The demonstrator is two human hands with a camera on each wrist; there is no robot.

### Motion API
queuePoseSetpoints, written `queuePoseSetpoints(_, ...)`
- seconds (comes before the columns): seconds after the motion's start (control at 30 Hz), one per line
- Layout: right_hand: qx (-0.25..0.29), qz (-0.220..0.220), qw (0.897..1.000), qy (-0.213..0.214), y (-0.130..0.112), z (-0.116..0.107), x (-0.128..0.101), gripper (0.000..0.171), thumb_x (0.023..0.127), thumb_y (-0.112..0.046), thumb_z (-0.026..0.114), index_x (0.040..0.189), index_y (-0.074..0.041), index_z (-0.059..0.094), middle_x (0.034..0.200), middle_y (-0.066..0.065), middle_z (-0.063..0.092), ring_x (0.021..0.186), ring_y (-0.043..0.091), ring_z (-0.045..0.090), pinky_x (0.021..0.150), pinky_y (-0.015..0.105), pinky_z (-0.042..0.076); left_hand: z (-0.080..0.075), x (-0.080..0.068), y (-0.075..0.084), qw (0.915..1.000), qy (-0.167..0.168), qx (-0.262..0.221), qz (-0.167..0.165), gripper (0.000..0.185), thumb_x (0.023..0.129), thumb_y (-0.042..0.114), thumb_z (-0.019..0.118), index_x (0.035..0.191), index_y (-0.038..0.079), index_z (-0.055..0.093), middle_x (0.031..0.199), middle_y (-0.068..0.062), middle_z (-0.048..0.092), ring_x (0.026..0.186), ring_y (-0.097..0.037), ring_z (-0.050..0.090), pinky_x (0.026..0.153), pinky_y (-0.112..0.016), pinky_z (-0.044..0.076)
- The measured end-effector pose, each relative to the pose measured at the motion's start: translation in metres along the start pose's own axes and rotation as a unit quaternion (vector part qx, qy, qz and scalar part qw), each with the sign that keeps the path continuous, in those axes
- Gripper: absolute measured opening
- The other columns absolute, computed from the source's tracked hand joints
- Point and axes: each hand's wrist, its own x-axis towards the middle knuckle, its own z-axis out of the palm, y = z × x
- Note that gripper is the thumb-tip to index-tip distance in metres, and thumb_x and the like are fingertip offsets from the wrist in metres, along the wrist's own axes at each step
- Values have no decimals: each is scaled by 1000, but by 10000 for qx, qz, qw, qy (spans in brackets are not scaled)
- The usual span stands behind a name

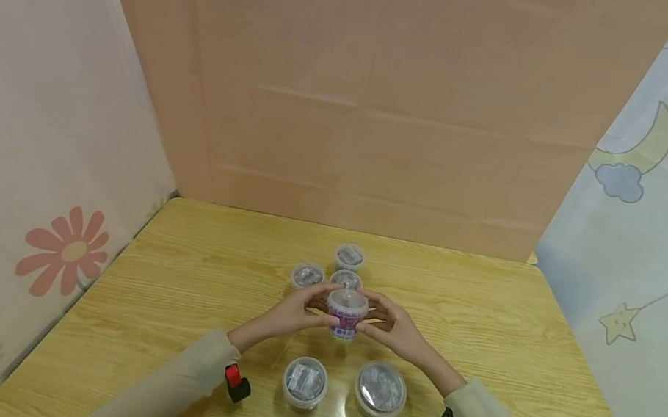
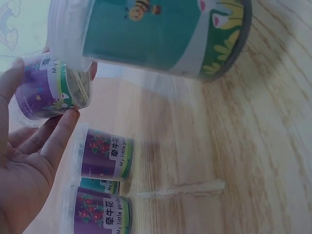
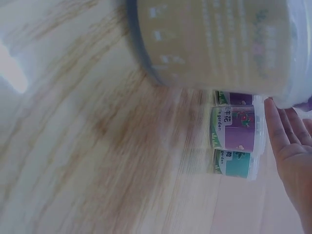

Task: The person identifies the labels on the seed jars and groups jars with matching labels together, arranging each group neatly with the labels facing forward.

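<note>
Raised above the table between both hands is a clear-lidded plastic tub (image 1: 345,321) with a purple label, also seen tilted in the left wrist view (image 2: 41,95). My left hand (image 1: 304,309) grips its left side, thumb in front and fingers behind. On its right side my right hand (image 1: 396,330) holds it the same way. Behind it stand three similar tubs: one at left (image 1: 307,276), one at the back (image 1: 350,257) and one (image 1: 346,279) partly hidden by the held tub. Their labels are purple or teal, reading "My little garden".
Nearer the person stand a teal-labelled tub (image 2: 146,36), left, and a wider tub (image 1: 380,390) with a pale yellowish label (image 3: 214,44), right. All are on a wood-grain table (image 1: 488,325). A brown sheet (image 1: 367,95) backs it, with patterned cloth (image 1: 650,279) at the sides.
</note>
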Motion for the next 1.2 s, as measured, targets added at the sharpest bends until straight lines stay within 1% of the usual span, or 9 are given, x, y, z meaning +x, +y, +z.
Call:
queuePoseSetpoints(0.13,47,6,10000,29,1,-1,0,57,88,1,60,139,4,34,124,24,51,103,39,56,83,31,54,-1,-1,11,9998,-82,169,-39,57,91,22,60,142,7,37,125,-15,55,109,-27,57,88,-30,50)
queuePoseSetpoints(0.3,-25,-82,9999,72,12,-4,0,57,88,1,59,139,5,34,125,24,50,103,31,58,83,31,54,-5,-5,34,9993,-226,297,52,54,94,21,55,142,3,36,125,-16,55,109,-27,57,90,-30,49)
queuePoseSetpoints(0.4,-66,-63,9999,137,19,-6,0,54,90,0,57,140,2,35,126,23,49,104,27,58,84,30,53,-6,-5,38,9991,-220,343,110,54,94,21,56,141,2,36,121,-17,57,107,-27,58,89,-29,49)
queuePoseSetpoints(0.53,-107,94,9997,221,23,-7,0,52,92,-5,56,140,-5,38,127,19,51,106,27,58,86,29,52,-4,-1,33,9992,-113,369,111,55,93,20,58,141,4,37,120,-16,58,107,-27,58,90,-30,49)
queuePoseSetpoints(0.6,-155,126,9995,242,22,-8,0,51,92,-8,58,140,-8,39,127,17,51,107,28,57,86,28,52,-2,2,23,9992,-39,364,144,56,92,23,60,141,7,39,119,-14,59,105,-25,59,89,-30,49)
queuePoseSetpoints(0.77,-163,178,9995,213,1,-9,-1,52,91,-7,59,139,-2,38,128,19,50,108,36,54,87,29,52,-1,10,2,9987,48,449,218,61,87,39,62,141,16,42,115,-7,61,101,-21,61,83,-27,53)
queuePoseSetpoints(0.93,-164,81,9997,177,-8,-9,-2,52,91,-4,58,138,3,36,127,21,50,108,39,53,90,39,50,-3,13,5,9983,-43,503,301,64,86,40,63,141,17,40,121,-5,57,105,-21,60,85,-28,52)
queuePoseSetpoints(1.07,-199,-68,9996,166,-7,-10,-1,52,91,-3,57,138,4,36,127,22,49,108,34,54,91,51,47,-5,14,8,9982,-90,494,326,63,87,41,62,141,18,41,122,-6,57,106,-21,59,87,-27,52)
queuePoseSetpoints(1.2,-274,-154,9994,171,-7,-11,-1,51,91,-3,57,138,5,36,128,23,48,110,30,54,92,55,44,-5,16,9,9981,-105,501,352,63,86,40,63,141,19,41,121,-6,56,106,-21,60,86,-26,52)
